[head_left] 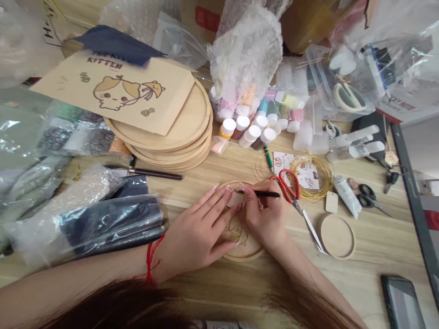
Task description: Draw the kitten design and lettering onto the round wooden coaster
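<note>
A round wooden tray [252, 251] with a raised rim lies under both hands, with a cat-like outline in thin lines on its face. My left hand [200, 228] rests across the tray's left side, fingers stretched out and held close together. In my right hand [265, 212], a slim black pen-like tool [264, 193] is pinched between thumb and fingers, its tip toward the upper part of the tray. A small pale flat piece [234, 200] shows between the two hands; fingers cover part of it. Whether the tool touches the tray is hidden.
Red-handled scissors [297, 201], a coil of gold wire [324, 183] and a small round wooden dish [338, 236] are right of my hands. Stacked wooden trays [202, 132], a kitten-printed sheet [137, 96] and white-capped bottles [250, 136] stand beyond. A phone [403, 301] lies at lower right.
</note>
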The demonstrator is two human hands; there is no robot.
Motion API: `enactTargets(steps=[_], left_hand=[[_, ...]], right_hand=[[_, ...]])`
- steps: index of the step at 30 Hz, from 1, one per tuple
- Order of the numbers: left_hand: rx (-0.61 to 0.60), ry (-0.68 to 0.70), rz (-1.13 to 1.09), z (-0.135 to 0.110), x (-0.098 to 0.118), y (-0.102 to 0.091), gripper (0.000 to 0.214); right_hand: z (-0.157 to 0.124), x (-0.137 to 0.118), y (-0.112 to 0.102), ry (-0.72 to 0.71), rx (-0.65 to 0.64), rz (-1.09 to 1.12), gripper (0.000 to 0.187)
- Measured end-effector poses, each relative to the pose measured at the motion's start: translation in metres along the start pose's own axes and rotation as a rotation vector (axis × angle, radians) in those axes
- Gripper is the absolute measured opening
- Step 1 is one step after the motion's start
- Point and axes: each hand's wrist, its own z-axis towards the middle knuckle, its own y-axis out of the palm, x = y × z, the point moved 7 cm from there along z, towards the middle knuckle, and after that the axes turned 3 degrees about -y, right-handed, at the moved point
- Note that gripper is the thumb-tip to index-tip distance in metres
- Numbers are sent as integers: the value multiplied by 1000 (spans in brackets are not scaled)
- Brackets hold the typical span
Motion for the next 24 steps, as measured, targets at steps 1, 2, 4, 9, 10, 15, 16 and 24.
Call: enactTargets(steps=[1,2,4,9,10,15,16,24], left_hand=[[0,1,2,0,0,0,58],[2,2,6,0,0,0,58],[7,5,14,0,0,-1,58],[13,11,26,2,0,-1,58],[14,13,26,2,1,-1,58],[16,6,17,1,0,-2,57],[16,3,15,1,0,-2,57],[17,11,22,2,0,-3,57]], right_hand=[[1,-2,-1,-19,-9,-17,8],[2,-3,-2,-38,-20,-33,8],[4,-5,-4,-76,-46,-56,9],[6,-9,-5,-183,-133,-121,8],[7,-9,-5,-193,-141,-146,9],[12,-3,-8,-93,-130,-148,15],[13,0,-8,-57,-131,-127,15],[5,24,0,266,-231,310,17]])
